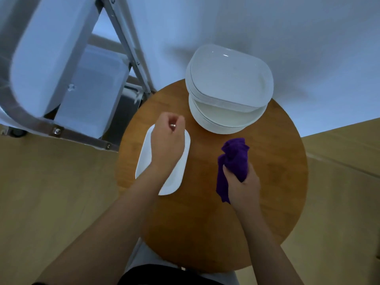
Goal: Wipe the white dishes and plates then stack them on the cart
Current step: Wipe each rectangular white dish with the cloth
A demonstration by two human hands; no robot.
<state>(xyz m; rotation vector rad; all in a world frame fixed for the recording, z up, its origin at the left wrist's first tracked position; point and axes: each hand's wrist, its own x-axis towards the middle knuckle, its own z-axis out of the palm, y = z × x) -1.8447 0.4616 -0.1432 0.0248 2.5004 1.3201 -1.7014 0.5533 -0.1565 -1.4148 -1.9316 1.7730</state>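
White dish [181,167] lies flat on the bench [267,182] beneath the left grip [167,140], fingers loosely curled, holding nothing. Right grip [243,182] clutches the purple cloth [234,159] just beside; steady the rim, then wipe across.

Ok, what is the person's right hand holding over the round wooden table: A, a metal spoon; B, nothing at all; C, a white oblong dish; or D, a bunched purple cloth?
D: the right hand has its fingers curled round a bunched purple cloth above the round wooden table, while the white oblong dish lies on the table under the left hand.
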